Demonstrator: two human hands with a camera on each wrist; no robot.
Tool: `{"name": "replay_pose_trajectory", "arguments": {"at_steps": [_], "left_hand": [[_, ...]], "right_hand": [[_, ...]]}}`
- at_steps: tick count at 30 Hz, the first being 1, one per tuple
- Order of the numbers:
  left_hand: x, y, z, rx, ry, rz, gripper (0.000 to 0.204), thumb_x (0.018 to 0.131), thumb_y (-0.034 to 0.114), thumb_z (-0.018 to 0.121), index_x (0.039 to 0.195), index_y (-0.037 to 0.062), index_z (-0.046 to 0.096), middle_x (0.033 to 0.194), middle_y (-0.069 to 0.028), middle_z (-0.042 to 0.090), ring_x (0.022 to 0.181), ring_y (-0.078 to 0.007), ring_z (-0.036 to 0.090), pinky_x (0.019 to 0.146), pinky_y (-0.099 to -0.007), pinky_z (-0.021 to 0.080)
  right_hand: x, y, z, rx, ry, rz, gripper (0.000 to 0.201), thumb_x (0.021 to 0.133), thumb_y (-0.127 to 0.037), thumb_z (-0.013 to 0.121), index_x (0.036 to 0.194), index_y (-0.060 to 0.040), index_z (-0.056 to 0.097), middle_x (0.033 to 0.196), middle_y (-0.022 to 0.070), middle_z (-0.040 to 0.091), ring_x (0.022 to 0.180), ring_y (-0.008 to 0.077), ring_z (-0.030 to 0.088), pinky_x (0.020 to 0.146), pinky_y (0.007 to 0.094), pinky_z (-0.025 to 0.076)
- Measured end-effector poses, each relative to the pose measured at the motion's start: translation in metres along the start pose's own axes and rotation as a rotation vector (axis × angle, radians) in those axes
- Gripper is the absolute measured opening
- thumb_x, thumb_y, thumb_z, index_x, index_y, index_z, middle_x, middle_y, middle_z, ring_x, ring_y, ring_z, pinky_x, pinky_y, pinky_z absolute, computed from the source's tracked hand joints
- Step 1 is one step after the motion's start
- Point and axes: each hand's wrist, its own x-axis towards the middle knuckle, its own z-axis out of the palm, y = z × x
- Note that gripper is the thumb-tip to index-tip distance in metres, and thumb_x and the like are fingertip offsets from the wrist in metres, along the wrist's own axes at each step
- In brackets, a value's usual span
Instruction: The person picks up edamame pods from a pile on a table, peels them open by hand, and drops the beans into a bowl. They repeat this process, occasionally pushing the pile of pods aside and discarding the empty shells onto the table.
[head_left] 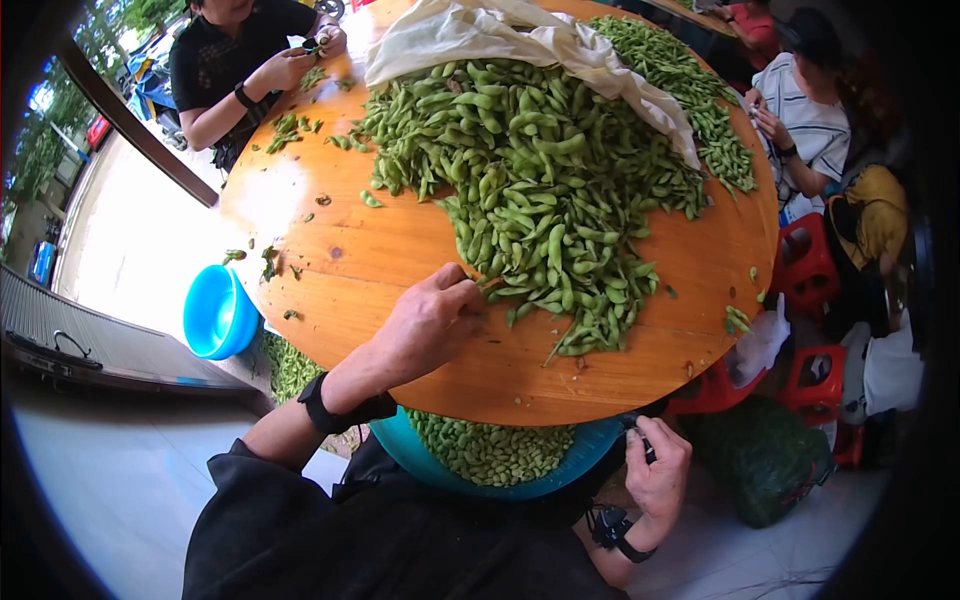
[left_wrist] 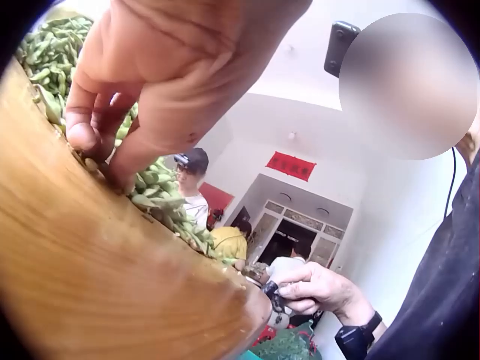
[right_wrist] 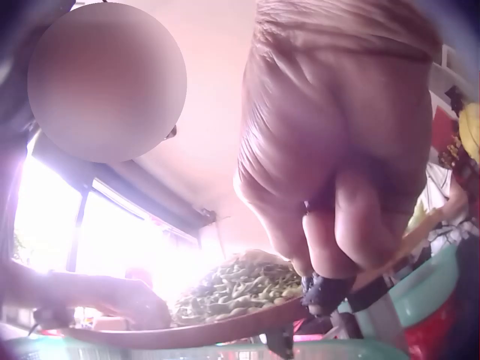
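Note:
At the near edge of the pile of green pods (head_left: 540, 190), the left hand (head_left: 435, 320) reaches over the wooden table (head_left: 330, 290). In the left wrist view that hand (left_wrist: 150, 90) has its thumb and fingertips brought together low at the pods (left_wrist: 161, 184), pinching a pod largely hidden by the fingers. Beyond the table's near edge, the right hand (head_left: 660, 470) is held with curled fingers around a small black object (left_wrist: 274, 294). Seen from its own wrist, the right hand (right_wrist: 337, 150) has this dark piece (right_wrist: 326, 291) at its fingertips.
A teal basin (head_left: 400, 440) of shelled beans (head_left: 490, 450) sits below the table's near edge. A blue bowl (head_left: 218, 312) stands at the left. White cloth (head_left: 480, 40) covers the pile's back. Other people sit around the table; red stools (head_left: 805, 262) stand at the right.

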Motion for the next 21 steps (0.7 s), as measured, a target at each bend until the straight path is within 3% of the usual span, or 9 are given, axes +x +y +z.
{"name": "replay_pose_trajectory", "arguments": {"at_steps": [2,5,8,11,15,17,19,20,21], "left_hand": [[-0.003,0.0,-0.004,-0.235,0.036,-0.164,0.006,0.085,0.001,0.064,0.09,0.001,0.061,0.084,-0.012,0.061,0.072,-0.0264,0.065,0.064,-0.0332,0.053],[-0.006,0.002,-0.008,-0.198,0.045,-0.275,0.009,0.085,-0.002,0.062,0.093,0.0005,0.063,0.083,-0.011,0.062,0.069,-0.0239,0.065,0.061,-0.0315,0.053],[-0.007,0.005,-0.005,-0.186,0.229,-0.162,0.007,0.085,0.003,0.064,0.091,0.0042,0.064,0.08,-0.0133,0.059,0.072,-0.0338,0.063,0.063,-0.0394,0.051],[-0.007,0.007,-0.009,0.036,0.154,-0.06,0.014,0.086,0.001,0.064,0.1,0.0039,0.066,0.08,-0.0107,0.059,0.069,-0.0293,0.063,0.062,-0.036,0.052],[-0.002,0.002,0.001,0.114,0.062,-0.063,0.02,0.083,0.001,0.067,0.102,0.0058,0.067,0.088,-0.0114,0.059,0.083,-0.0317,0.061,0.07,-0.0399,0.051],[0.0,0.0,0.002,0.094,0.049,-0.074,0.022,0.081,-0.001,0.067,0.102,0.0055,0.067,0.09,-0.0114,0.058,0.087,-0.033,0.059,0.074,-0.0405,0.051],[0.001,0.005,-0.002,0.037,0.209,0.026,0.021,0.081,-0.002,0.068,0.101,0.0046,0.066,0.09,-0.0111,0.061,0.082,-0.0298,0.062,0.072,-0.0368,0.052],[0.0,0.009,-0.006,0.035,0.209,0.027,0.021,0.081,-0.002,0.068,0.101,0.0046,0.066,0.09,-0.0111,0.061,0.082,-0.0298,0.062,0.072,-0.0368,0.052],[-0.003,0.014,-0.012,-0.191,0.117,-0.074,0.018,0.083,-0.001,0.069,0.1,0.0037,0.066,0.09,-0.009,0.064,0.079,-0.0242,0.063,0.07,-0.0332,0.052]], "right_hand": [[0.005,-0.015,0.005,0.102,-0.021,0.009,0.015,0.082,0.002,0.063,0.096,0.0026,0.064,0.079,0.0151,0.063,0.068,0.0308,0.064,0.061,0.0349,0.049],[0.013,-0.035,0.02,0.246,-0.062,0.032,0.015,0.082,0.005,0.063,0.097,0.003,0.065,0.079,0.0151,0.064,0.07,0.0283,0.067,0.063,0.0321,0.051],[0.026,-0.049,0.038,0.234,-0.059,-0.165,0.018,0.082,0.006,0.064,0.1,0.0036,0.066,0.08,0.0156,0.064,0.07,0.0282,0.067,0.062,0.0329,0.051],[0.032,-0.058,0.048,0.252,-0.102,-0.195,0.019,0.082,0.005,0.064,0.101,0.0027,0.066,0.082,0.015,0.065,0.07,0.029,0.067,0.061,0.0336,0.051],[0.035,-0.063,0.054,0.247,-0.149,-0.227,0.02,0.083,0.003,0.065,0.103,0.0016,0.066,0.083,0.0139,0.065,0.07,0.0292,0.066,0.06,0.0342,0.051],[0.034,-0.063,0.056,0.245,-0.162,-0.204,0.02,0.083,0.003,0.065,0.103,0.0018,0.066,0.083,0.014,0.065,0.071,0.0291,0.066,0.061,0.035,0.051],[0.034,-0.063,0.056,0.254,-0.163,-0.204,0.02,0.083,0.004,0.064,0.103,0.0021,0.066,0.082,0.0139,0.064,0.07,0.0287,0.066,0.06,0.0345,0.05],[0.034,-0.063,0.057,0.263,-0.162,-0.201,0.02,0.083,0.004,0.064,0.102,0.0025,0.066,0.081,0.0138,0.063,0.069,0.0283,0.065,0.06,0.034,0.05],[0.034,-0.064,0.059,0.26,-0.161,-0.197,0.02,0.083,0.004,0.064,0.102,0.0025,0.066,0.081,0.0138,0.063,0.069,0.0283,0.065,0.06,0.034,0.05]]}}
